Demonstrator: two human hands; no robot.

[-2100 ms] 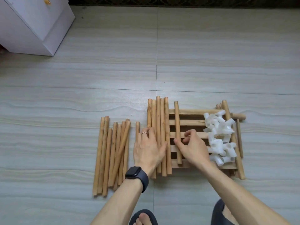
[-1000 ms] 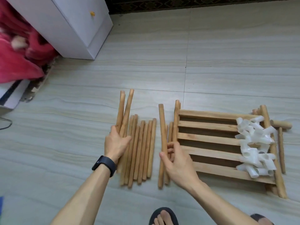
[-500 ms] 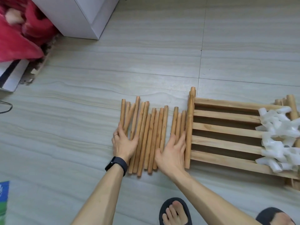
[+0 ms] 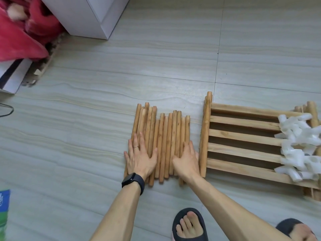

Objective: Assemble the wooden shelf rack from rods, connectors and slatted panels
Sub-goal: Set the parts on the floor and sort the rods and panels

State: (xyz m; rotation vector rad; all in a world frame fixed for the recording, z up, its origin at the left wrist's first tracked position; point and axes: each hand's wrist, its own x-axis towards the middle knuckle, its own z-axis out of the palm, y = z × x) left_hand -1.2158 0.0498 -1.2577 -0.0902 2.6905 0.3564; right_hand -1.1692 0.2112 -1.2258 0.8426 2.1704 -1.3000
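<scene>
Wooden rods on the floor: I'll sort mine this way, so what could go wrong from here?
The wooden rods lie loose under the flat left hand and right hand; on the smooth floor tiles they may roll apart. The white connectors are heaped on the slatted panel and could spill if it is lifted.

Light wooden rods (image 4: 166,141) are laid side by side on the floor (image 4: 86,136), packed closely, their ends uneven. Just to the right, slatted panels (image 4: 243,136) are stacked flat. White plastic connectors (image 4: 298,146) are heaped on the panels' right end.
</scene>
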